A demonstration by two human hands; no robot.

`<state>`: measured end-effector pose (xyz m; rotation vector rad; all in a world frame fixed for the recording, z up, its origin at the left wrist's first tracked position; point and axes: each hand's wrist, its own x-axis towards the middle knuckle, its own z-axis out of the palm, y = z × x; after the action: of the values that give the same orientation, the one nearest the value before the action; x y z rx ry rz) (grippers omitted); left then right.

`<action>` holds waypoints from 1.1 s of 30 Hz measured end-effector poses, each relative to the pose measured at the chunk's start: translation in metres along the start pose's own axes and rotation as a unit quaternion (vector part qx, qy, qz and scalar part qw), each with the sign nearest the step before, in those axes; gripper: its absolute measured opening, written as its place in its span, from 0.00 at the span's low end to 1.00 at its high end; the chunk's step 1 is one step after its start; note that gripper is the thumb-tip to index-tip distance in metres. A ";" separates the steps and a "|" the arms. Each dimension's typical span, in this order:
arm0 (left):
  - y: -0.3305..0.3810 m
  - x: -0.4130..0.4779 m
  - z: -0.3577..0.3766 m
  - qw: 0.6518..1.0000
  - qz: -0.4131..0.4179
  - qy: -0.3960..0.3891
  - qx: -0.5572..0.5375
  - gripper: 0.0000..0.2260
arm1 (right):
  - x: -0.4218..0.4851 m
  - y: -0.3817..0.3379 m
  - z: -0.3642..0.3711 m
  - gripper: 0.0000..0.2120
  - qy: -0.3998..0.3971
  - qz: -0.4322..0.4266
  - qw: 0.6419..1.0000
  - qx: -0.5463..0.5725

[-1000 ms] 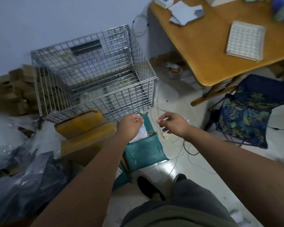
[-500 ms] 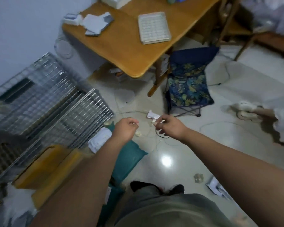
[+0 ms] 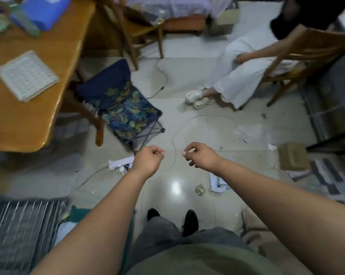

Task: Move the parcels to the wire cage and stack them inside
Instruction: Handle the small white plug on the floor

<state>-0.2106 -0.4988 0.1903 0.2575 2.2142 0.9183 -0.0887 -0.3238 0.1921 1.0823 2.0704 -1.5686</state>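
Only a corner of the wire cage (image 3: 22, 225) shows, at the bottom left edge. A teal parcel (image 3: 78, 213) lies on the floor beside the cage, partly hidden by my left forearm. A small brown cardboard parcel (image 3: 293, 158) sits on the floor at the right. My left hand (image 3: 147, 161) and my right hand (image 3: 201, 156) are stretched out in front of me over the tiled floor, side by side. Their fingers are curled in and nothing shows in either hand. Both hands are well away from the parcels.
A wooden table (image 3: 28, 108) stands at the left with a folding stool (image 3: 126, 108) beside it. A seated person (image 3: 237, 74) on a wooden chair is at the far right. Cables (image 3: 173, 143), a power strip (image 3: 120, 162) and paper scraps (image 3: 217, 183) lie on the floor.
My view has swung right, away from the cage, which now sits at the bottom left edge. My left hand has come away from the teal parcel; both hands hang over bare floor.
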 end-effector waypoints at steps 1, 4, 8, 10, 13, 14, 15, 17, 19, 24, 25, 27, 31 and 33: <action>0.010 0.005 0.011 1.000 0.013 -0.020 0.014 0.06 | -0.002 0.011 -0.011 0.12 0.016 0.012 1.000 0.017; 0.039 0.021 0.042 0.994 0.053 -0.075 0.067 0.04 | -0.011 0.043 -0.039 0.12 0.069 0.046 0.995 0.062; 0.077 0.038 0.090 0.975 0.098 -0.163 0.118 0.04 | -0.033 0.081 -0.065 0.12 0.154 0.088 0.976 0.130; 0.094 0.042 0.114 0.959 0.127 -0.204 0.149 0.05 | -0.047 0.100 -0.071 0.12 0.193 0.113 0.960 0.170; 0.113 0.043 0.149 0.933 0.162 -0.261 0.185 0.07 | -0.067 0.128 -0.072 0.12 0.247 0.153 0.930 0.224; 0.118 0.043 0.160 0.925 0.169 -0.277 0.196 0.07 | -0.073 0.137 -0.071 0.12 0.260 0.164 0.921 0.240; 0.122 0.043 0.170 0.918 0.176 -0.289 0.207 0.06 | -0.077 0.146 -0.070 0.13 0.272 0.174 0.912 0.252; 0.128 0.042 0.190 0.903 0.186 -0.313 0.228 0.05 | -0.083 0.161 -0.067 0.14 0.290 0.192 0.897 0.272; 0.133 0.043 0.208 0.890 0.190 -0.335 0.244 0.04 | -0.085 0.175 -0.065 0.15 0.306 0.207 0.883 0.289; 0.136 0.056 0.249 0.886 0.132 -0.366 0.251 0.05 | -0.081 0.209 -0.072 0.17 0.317 0.231 0.864 0.317; 0.136 0.060 0.257 0.888 0.114 -0.370 0.248 0.05 | -0.078 0.217 -0.076 0.16 0.316 0.233 0.860 0.326; 0.135 0.069 0.273 0.891 0.087 -0.369 0.249 0.04 | -0.070 0.232 -0.086 0.12 0.315 0.239 0.852 0.342; 0.131 0.097 0.303 0.903 0.030 -0.344 0.255 0.07 | -0.044 0.263 -0.111 0.10 0.291 0.249 0.843 0.378; 0.131 0.115 0.321 0.910 0.011 -0.328 0.254 0.09 | -0.023 0.279 -0.124 0.11 0.279 0.257 0.840 0.387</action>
<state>-0.0851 -0.1817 0.0591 0.7203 1.7610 0.1791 0.1527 -0.1880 0.0616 2.3788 1.1347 -1.9599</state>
